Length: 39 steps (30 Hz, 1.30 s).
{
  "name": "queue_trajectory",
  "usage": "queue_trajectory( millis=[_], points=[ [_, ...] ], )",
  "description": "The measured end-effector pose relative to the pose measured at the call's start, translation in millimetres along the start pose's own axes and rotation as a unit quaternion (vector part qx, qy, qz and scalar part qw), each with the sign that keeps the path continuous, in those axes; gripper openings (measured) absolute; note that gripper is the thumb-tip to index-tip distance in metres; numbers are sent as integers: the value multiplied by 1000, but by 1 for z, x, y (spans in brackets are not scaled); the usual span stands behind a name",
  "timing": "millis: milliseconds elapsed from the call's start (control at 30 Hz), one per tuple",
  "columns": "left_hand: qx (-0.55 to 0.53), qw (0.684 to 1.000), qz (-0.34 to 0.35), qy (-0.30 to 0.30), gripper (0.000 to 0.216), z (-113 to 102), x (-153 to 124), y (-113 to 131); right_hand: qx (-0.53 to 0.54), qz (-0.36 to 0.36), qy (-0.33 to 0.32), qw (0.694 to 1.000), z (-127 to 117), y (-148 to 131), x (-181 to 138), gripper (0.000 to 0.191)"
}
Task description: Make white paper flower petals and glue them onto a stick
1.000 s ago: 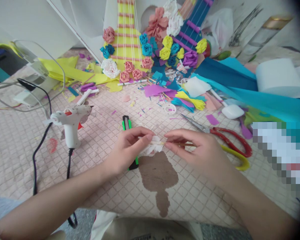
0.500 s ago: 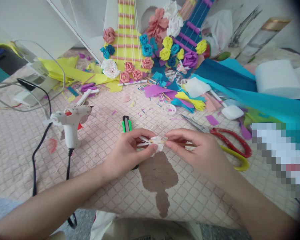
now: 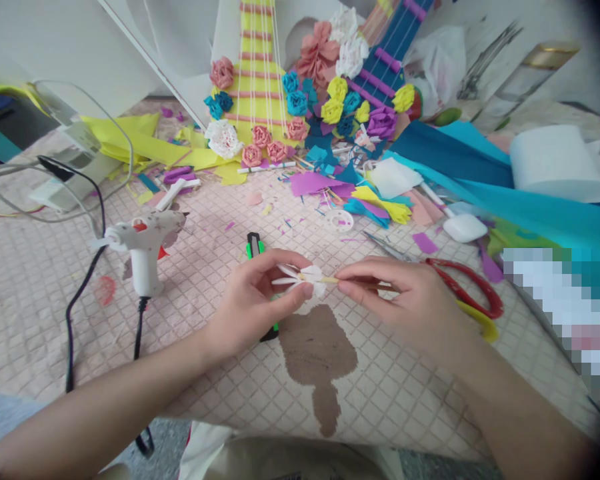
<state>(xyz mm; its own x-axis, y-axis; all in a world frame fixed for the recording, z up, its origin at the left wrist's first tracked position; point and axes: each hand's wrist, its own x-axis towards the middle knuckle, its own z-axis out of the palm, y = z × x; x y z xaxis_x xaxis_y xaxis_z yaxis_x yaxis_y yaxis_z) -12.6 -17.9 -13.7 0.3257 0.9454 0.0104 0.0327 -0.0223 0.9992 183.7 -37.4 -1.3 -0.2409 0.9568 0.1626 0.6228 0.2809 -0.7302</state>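
Observation:
My left hand (image 3: 253, 300) pinches a small white paper strip (image 3: 303, 279) that is wound round the tip of a thin wooden stick (image 3: 357, 285). My right hand (image 3: 405, 303) is closed on that stick, its fingertips just right of the paper. Both hands hover low over a pink quilted mat (image 3: 40, 300), above a brown patch (image 3: 317, 350). A green and black utility knife (image 3: 255, 248) lies partly under my left hand.
A white glue gun (image 3: 143, 243) with a black cord stands at the left. Red and yellow scissors (image 3: 460, 290) lie behind my right hand. Paper flowers on yellow and blue guitar shapes (image 3: 300, 87), paper scraps, teal sheets (image 3: 480, 173) and a white roll (image 3: 555, 160) fill the back.
The loose white paper has been drawn tighter round the stick's tip. My left thumb and fingers have shifted a little over it; the view has dropped slightly.

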Motion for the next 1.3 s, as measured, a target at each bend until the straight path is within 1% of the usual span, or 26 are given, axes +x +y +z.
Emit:
queue_trajectory(
  millis=[233,467,900,1100,1167,1300],
  points=[
    [18,1000,11,4,13,0,-1,2,-3,-9,-2,1000,2,-1,-1,9],
    [18,1000,12,-2,13,-1,-3,2,13,-11,15,1000,4,-1,0,9],
    [-7,998,59,22,12,-1,-4,2,25,8,17,1000,0,-1,-1,9],
    [-8,999,34,6,13,-2,-3,2,12,-9,21,1000,3,-2,0,9],
    [-8,1000,20,-3,18,-3,-3,2,2,-19,30,999,4,-3,0,8],
    [-2,999,-32,-18,31,-2,-2,4,0,-25,41,999,5,-3,0,8]
  ],
)
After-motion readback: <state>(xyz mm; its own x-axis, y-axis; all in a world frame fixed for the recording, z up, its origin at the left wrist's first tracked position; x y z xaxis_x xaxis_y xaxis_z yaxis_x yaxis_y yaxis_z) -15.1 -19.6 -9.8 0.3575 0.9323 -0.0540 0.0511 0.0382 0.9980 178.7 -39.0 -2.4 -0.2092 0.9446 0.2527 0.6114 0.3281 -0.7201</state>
